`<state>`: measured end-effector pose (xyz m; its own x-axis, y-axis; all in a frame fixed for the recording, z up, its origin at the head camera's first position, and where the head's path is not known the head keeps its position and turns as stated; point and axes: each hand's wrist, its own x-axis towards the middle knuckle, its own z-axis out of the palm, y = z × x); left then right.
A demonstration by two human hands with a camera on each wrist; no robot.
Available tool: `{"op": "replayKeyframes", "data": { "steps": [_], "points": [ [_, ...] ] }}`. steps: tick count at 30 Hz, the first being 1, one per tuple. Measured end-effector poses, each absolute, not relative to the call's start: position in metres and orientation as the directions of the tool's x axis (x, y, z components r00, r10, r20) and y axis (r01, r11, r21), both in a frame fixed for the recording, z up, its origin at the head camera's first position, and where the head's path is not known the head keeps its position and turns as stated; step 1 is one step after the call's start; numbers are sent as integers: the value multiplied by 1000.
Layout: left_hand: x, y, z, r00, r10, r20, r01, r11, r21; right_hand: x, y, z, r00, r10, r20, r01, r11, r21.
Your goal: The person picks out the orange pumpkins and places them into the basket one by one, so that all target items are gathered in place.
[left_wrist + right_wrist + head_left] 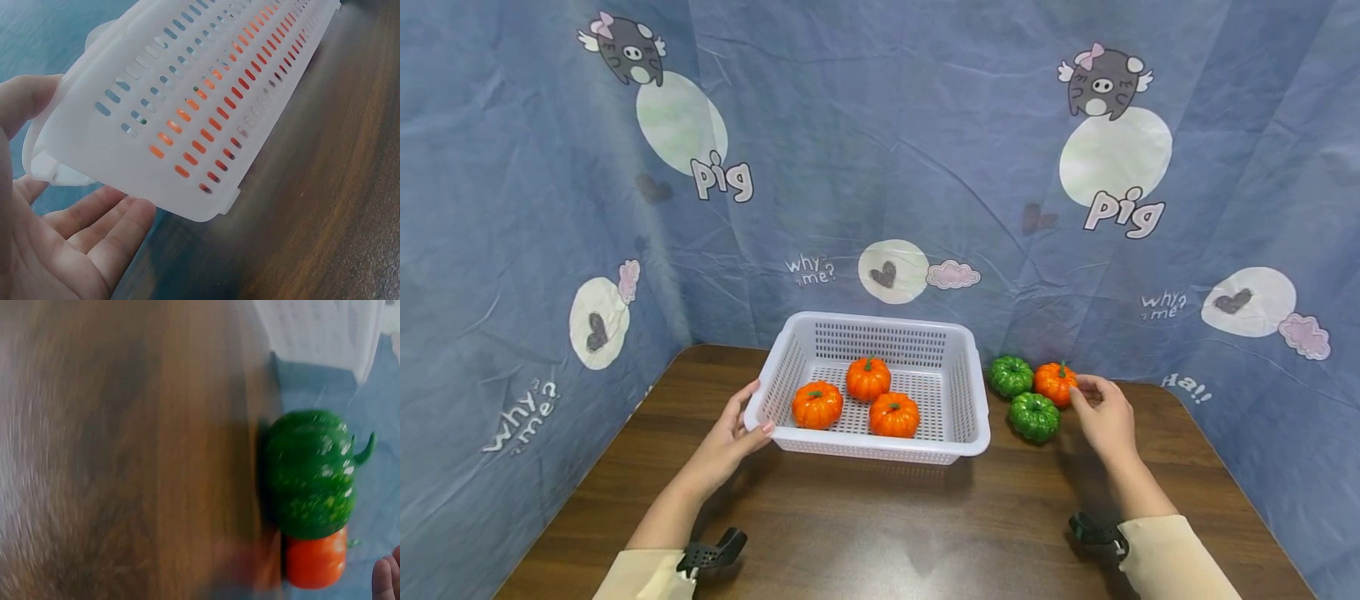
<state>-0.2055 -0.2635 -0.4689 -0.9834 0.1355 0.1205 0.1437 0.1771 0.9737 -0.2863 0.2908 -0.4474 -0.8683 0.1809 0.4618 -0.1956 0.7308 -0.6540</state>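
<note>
A white plastic basket (966, 383) with slotted walls stands on the table, holding three small orange pumpkins, one of them the rear pumpkin (868, 380). My left hand (727, 435) grips its front left corner, thumb at the rim; in the left wrist view the fingers (128, 234) lie against the end wall. Right of the basket sit an orange pumpkin (1054, 383) and two green pumpkins, one in front (1034, 417) and one behind (1011, 377). Close to the orange one's right side is my right hand (1107, 417), fingers bent loosely; its fingertips (386, 578) appear apart from it.
The brown wooden table (880, 517) extends in front of the basket. Behind and on both sides hangs a blue printed cloth (820, 167). Black straps circle both wrists, the left strap (715, 552) and the right strap (1093, 531).
</note>
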Motion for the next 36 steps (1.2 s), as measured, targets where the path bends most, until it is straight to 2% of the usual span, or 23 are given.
{"op": "replayKeyframes", "data": {
  "steps": [12, 25, 36],
  "points": [
    [-206, -264, -469, -981, 145, 130, 153, 156, 976, -301, 305, -461, -879, 198, 434, -150, 749, -645],
    [-206, -264, -471, -979, 157, 130, 153, 145, 977, -312, 314, -471, -947, 223, 230, -7, 703, -711],
    [-206, -264, -470, -981, 151, 125, 146, 139, 980, -323, 312, -479, -962, 209, 175, 13, 677, -736]
  ]
}}
